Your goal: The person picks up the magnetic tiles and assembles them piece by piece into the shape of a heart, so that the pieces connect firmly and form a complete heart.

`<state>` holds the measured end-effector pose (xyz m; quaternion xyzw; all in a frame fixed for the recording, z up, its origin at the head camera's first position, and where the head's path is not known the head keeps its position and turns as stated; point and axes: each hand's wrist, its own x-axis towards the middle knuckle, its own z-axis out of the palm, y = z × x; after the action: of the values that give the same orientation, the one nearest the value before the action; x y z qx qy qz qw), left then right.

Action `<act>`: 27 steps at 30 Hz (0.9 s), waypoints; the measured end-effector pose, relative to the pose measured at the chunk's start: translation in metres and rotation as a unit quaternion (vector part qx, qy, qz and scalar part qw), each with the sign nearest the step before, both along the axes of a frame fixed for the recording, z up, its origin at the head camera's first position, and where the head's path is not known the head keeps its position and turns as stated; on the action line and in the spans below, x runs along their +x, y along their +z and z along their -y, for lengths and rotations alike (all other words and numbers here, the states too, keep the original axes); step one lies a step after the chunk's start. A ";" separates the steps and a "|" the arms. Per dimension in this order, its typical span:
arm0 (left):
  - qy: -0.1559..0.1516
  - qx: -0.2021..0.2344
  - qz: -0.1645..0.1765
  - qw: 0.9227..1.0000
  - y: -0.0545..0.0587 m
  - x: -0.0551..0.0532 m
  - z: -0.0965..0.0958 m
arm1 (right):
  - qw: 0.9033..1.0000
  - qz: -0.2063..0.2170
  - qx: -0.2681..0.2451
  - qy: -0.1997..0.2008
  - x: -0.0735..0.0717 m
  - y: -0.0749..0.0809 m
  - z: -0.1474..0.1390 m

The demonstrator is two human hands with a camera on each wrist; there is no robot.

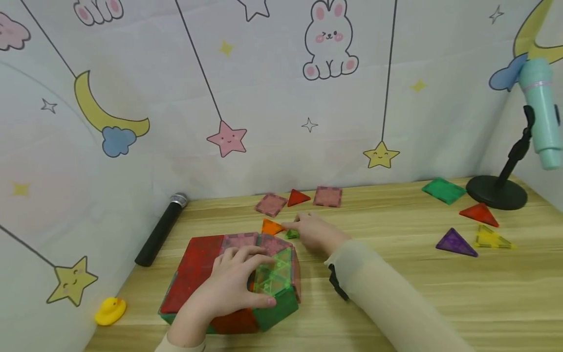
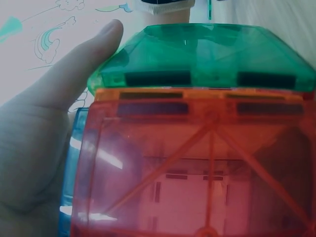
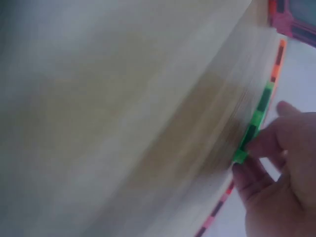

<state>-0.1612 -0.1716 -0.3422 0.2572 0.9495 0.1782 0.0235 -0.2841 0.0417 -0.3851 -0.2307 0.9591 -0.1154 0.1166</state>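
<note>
A block built of translucent magnetic tiles (image 1: 200,264), red, pink and green, stands on the table at lower left of the head view. My left hand (image 1: 235,286) rests on top of it, fingers spread and gently bent, thumb over the green side panel (image 1: 277,309). In the left wrist view, the thumb (image 2: 94,54) lies beside the green tile (image 2: 207,54), above a red tile (image 2: 197,163). Beyond the block, my right hand (image 1: 314,232) pinches a small green magnetic tile (image 1: 292,233) at its edge, low over the table. An orange triangle tile (image 1: 271,227) lies right beside it.
Behind lie two pink square tiles (image 1: 327,196) and a red triangle (image 1: 298,197). At right are a purple triangle (image 1: 456,242), yellow, red and green tiles, and a stand (image 1: 497,192) with a mint microphone (image 1: 543,112). A black microphone (image 1: 162,230) and yellow duck (image 1: 111,311) are at left.
</note>
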 end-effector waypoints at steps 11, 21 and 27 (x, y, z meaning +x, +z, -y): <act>0.001 0.013 0.008 1.000 0.000 0.000 0.001 | 1.000 -0.025 0.016 -0.006 -0.004 -0.004 -0.028; 0.004 0.004 -0.003 1.000 -0.001 -0.001 -0.002 | 0.995 -0.097 0.018 0.021 0.023 -0.005 -0.136; 0.011 0.004 -0.006 1.000 -0.004 -0.001 -0.004 | 0.994 -0.094 0.040 -0.027 0.033 -0.005 -0.178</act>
<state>-0.1620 -0.1681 -0.3459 0.2480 0.9517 0.1806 0.0146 -0.2509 0.2197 -0.3897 -0.2092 0.9756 -0.0585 0.0321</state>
